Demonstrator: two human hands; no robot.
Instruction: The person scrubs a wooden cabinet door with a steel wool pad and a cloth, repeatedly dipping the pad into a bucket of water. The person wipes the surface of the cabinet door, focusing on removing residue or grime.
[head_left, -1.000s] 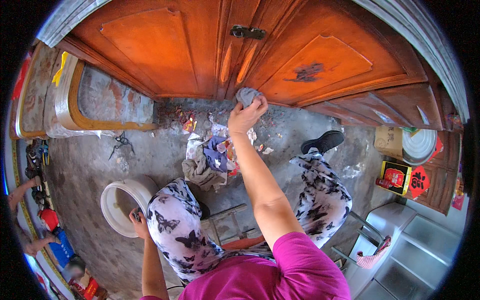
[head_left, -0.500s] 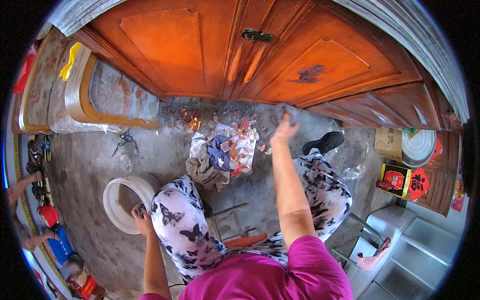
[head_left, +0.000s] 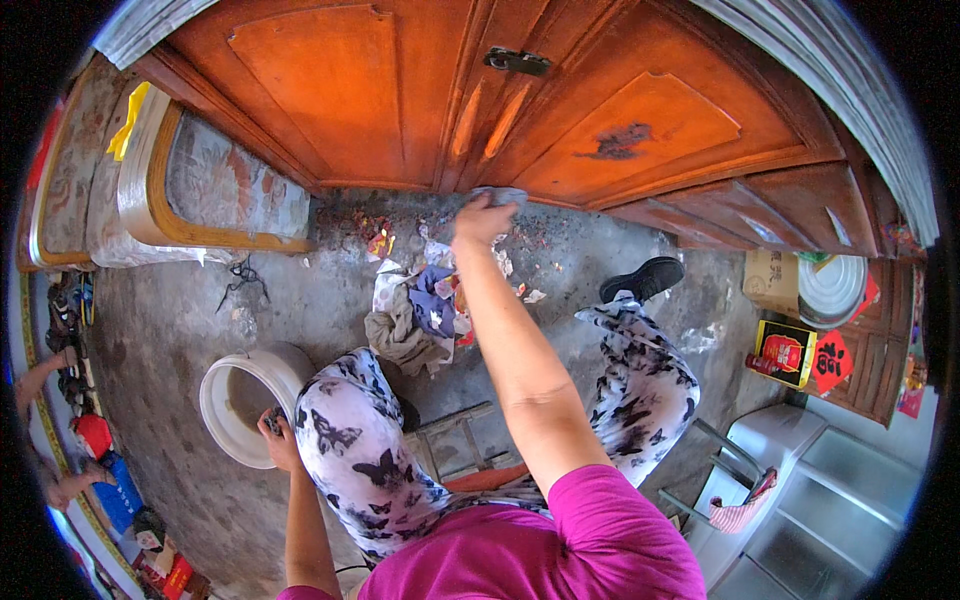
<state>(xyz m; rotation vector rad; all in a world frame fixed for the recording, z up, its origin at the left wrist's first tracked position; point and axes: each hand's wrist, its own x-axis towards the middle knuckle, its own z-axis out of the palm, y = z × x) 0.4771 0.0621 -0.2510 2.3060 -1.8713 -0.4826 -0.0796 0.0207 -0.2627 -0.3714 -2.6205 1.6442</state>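
My right hand [head_left: 478,225] reaches forward and is closed on a grey rag [head_left: 505,194], pressed against the lower edge of a glossy orange-brown wooden double door [head_left: 320,95]. Beside my left knee stands a white bucket [head_left: 292,368] with murky liquid in it. Over its near right rim, my left hand [head_left: 283,445] has its fingers curled round something small and dark that I cannot make out. Between my legs and the door lies a heap of crumpled fabric, with a grey-brown cloth [head_left: 400,335] and a blue-purple cloth [head_left: 432,300]; my right forearm hides part of it.
Scraps and debris [head_left: 350,228] litter the floor below the door. At the left stands a gold-edged, plastic-wrapped piece of furniture [head_left: 240,190]. To the right are a cardboard box [head_left: 771,282], a round metal lid [head_left: 832,290] and a white shelf unit [head_left: 820,510]. Another person's legs [head_left: 45,385] show far left.
My right hand has swept left along the door's bottom edge with the grey rag, and its forearm now covers part of the cloth heap. My left hand stays at the bucket rim.
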